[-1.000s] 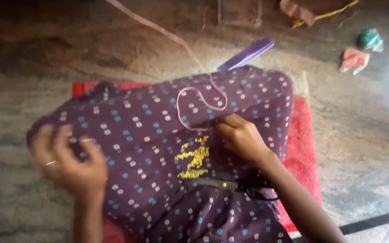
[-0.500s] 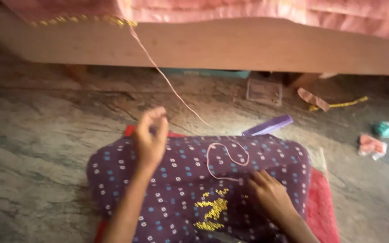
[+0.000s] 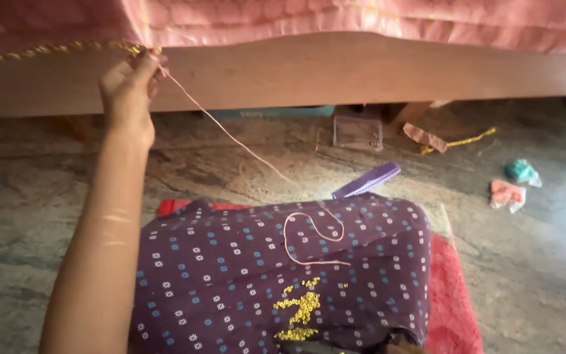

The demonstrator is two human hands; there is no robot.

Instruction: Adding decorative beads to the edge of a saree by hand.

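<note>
A mottled stone floor (image 3: 47, 196) runs under a wooden bed frame (image 3: 375, 69) along the top. At upper left the left hand (image 3: 128, 85) pinches a thin pink cord (image 3: 230, 134) at the bed's edge; the cord trails down to loops on the dotted purple cloth (image 3: 230, 275) with its yellow bead patch (image 3: 299, 311), lower centre. The right hand is out of view. The step looks like drawing out cord; next calls for steady tension.

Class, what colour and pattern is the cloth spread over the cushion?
Dark purple cloth with small white and blue square dots, plus yellow beadwork; the head view shows it.
</note>
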